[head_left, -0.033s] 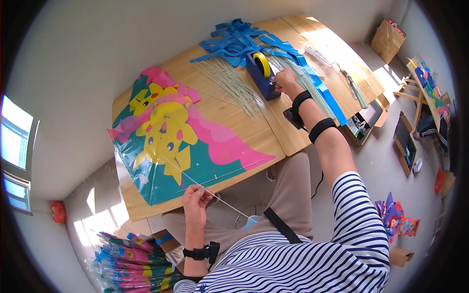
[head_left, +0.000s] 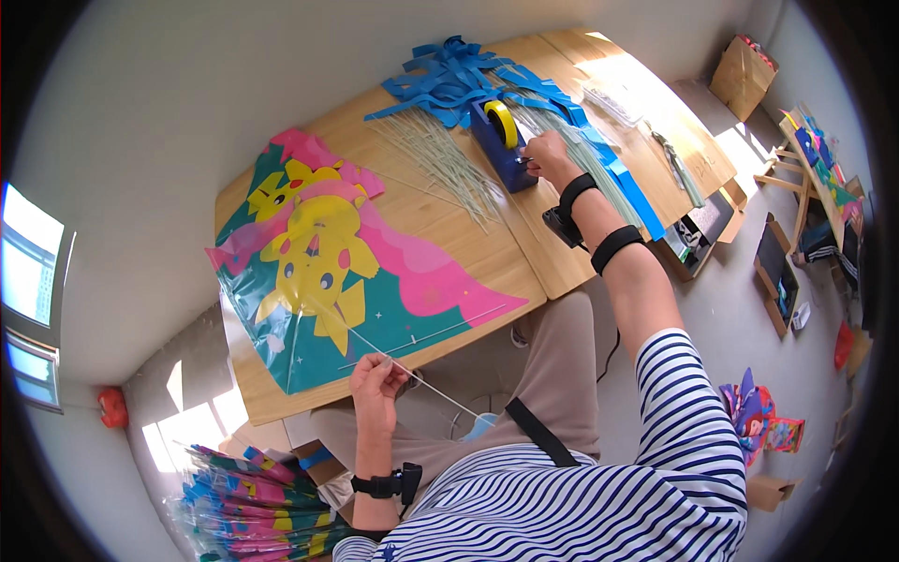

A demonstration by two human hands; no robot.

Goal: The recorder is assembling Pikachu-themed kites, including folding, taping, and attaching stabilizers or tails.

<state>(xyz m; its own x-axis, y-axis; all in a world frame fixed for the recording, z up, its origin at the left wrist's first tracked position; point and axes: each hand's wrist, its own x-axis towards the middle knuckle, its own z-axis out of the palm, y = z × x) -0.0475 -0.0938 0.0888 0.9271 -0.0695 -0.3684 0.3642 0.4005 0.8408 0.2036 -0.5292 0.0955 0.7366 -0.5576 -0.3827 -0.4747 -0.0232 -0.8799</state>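
A thin white stick (head_left: 445, 395) slants from over a printed plastic sheet (head_left: 426, 272) down toward my lap. My left hand (head_left: 372, 382) pinches it between thumb and fingertips just off the table's near edge. The sheet is pink and green with yellow cartoon figures and lies flat on the left half of the table. Another thin rod (head_left: 459, 325) with a small white fitting runs along its near edge. My right hand (head_left: 549, 153) is closed at the near end of a blue tape dispenser (head_left: 493, 150) holding a yellow-cored roll (head_left: 503, 123); what its fingertips hold cannot be made out.
Pale thin sticks (head_left: 435, 155) and a heap of blue strips (head_left: 440, 80) lie around the dispenser. Farther right is a clear packet (head_left: 613, 106). Bundled colourful sheets (head_left: 248, 506) stand at lower left. Open boxes (head_left: 698, 234) sit beyond the table's right side.
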